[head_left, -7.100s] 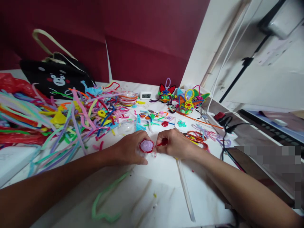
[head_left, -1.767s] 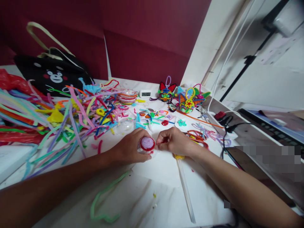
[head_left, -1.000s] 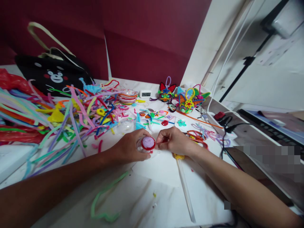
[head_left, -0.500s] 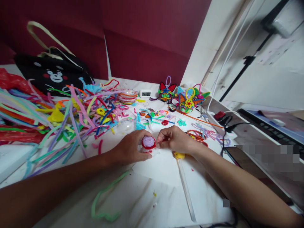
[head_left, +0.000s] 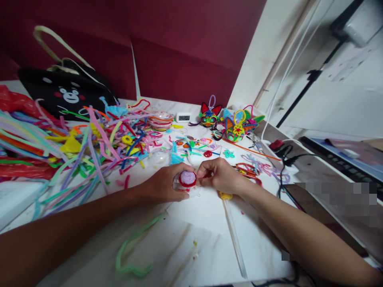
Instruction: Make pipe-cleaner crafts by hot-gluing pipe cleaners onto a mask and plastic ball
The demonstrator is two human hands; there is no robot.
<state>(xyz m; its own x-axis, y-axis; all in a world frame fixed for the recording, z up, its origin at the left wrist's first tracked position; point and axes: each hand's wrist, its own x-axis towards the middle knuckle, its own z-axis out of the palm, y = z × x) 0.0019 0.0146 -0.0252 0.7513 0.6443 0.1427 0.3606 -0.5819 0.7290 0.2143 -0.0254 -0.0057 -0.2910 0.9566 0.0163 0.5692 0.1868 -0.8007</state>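
My left hand (head_left: pixel 166 183) is wrapped round a clear ball (head_left: pixel 177 182) that bears a lilac coil (head_left: pixel 188 177) edged in red. Close against the ball's right side is my right hand (head_left: pixel 217 174), its thumb and forefinger pinched at the red edge; what they grip is too small to make out. Below my right hand lies a glue stick (head_left: pixel 235 241) with a yellow piece (head_left: pixel 226 195) at its upper end. Red-handled scissors (head_left: pixel 247 170) are partly behind my right wrist.
A heap of pipe cleaners (head_left: pixel 89 147) spreads over the left side. Decorated balls (head_left: pixel 235 127) and a small clock (head_left: pixel 183 117) stand at the back. A green pipe cleaner (head_left: pixel 122 251) lies in front. Black cables (head_left: pixel 283 171) run along the right, beside a black bag (head_left: pixel 67 93) far left.
The lilac and red coil has shifted very slightly right and tilted, showing more of the clear ball on its left. My left fingers have moved a little; my right hand stays almost in place.
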